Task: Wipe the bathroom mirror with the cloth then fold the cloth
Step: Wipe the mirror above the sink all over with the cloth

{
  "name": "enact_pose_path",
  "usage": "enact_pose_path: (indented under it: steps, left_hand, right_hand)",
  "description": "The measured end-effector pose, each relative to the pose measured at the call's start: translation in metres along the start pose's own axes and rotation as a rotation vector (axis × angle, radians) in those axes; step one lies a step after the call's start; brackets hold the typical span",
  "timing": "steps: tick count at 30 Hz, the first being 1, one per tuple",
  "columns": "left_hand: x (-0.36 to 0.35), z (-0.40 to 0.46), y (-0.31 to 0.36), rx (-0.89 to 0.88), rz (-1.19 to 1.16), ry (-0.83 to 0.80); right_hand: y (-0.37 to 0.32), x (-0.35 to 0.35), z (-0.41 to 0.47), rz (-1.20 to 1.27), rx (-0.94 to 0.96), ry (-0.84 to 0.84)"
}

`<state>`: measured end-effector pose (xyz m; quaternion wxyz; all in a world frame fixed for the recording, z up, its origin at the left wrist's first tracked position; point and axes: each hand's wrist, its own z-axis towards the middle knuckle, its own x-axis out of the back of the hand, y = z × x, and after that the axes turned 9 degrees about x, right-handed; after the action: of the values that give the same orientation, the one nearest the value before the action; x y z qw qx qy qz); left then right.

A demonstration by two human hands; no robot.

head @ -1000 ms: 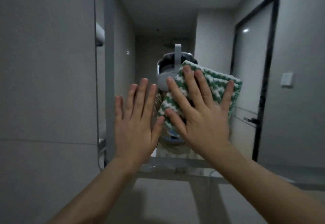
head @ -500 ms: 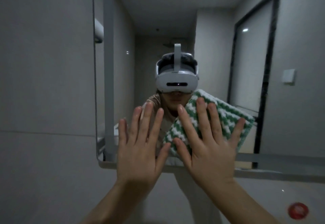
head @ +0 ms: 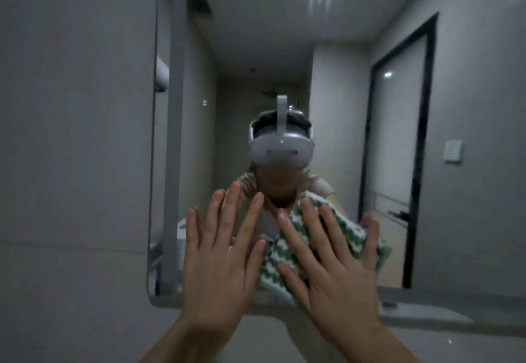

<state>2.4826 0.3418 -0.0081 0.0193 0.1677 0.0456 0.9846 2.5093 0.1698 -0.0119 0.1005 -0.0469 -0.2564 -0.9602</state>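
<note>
The bathroom mirror [head: 327,83] fills the wall ahead, and its lower edge runs just under my hands. A green and white zigzag cloth [head: 277,260] lies flat against the glass near the bottom edge. My right hand [head: 331,271] presses it there with straight, spread fingers. My left hand [head: 220,260] is flat on the mirror beside it, fingers straight, touching the cloth's left edge or just short of it. Most of the cloth is hidden under my right hand.
The mirror reflects a person with a white headset [head: 280,146], a dark-framed door [head: 398,149] and a wall switch [head: 453,150]. A grey tiled wall [head: 71,135] lies left of the mirror and a pale ledge [head: 427,311] runs below it.
Both hands and the cloth have slid down the mirror, from in front of the reflected headset to the mirror's bottom edge. The view has tilted upward.
</note>
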Motion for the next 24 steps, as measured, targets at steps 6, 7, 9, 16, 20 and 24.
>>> enact_pose_path:
  steps: [6,7,9,16,20,24]
  left_hand:
    - [0.018,0.076,0.018,-0.015,0.0,0.073]
    - [0.022,0.088,0.022,-0.018,-0.007,0.084]
    - [0.03,0.117,0.03,-0.018,-0.011,0.106]
    - [0.061,0.23,0.056,0.055,-0.03,0.169]
    - [0.081,0.288,0.065,0.057,0.01,0.181]
    - [0.103,0.344,0.072,0.095,-0.029,0.179]
  right_hand:
    - [0.043,0.007,0.069,-0.041,-0.125,0.05]
    - [0.053,0.009,0.084,-0.042,-0.149,0.051]
    - [0.072,0.013,0.115,-0.022,-0.196,0.068]
    - [0.132,0.033,0.223,0.073,-0.301,0.03]
    - [0.165,0.046,0.281,0.085,-0.288,-0.014]
    - [0.188,0.052,0.324,0.098,-0.277,0.003]
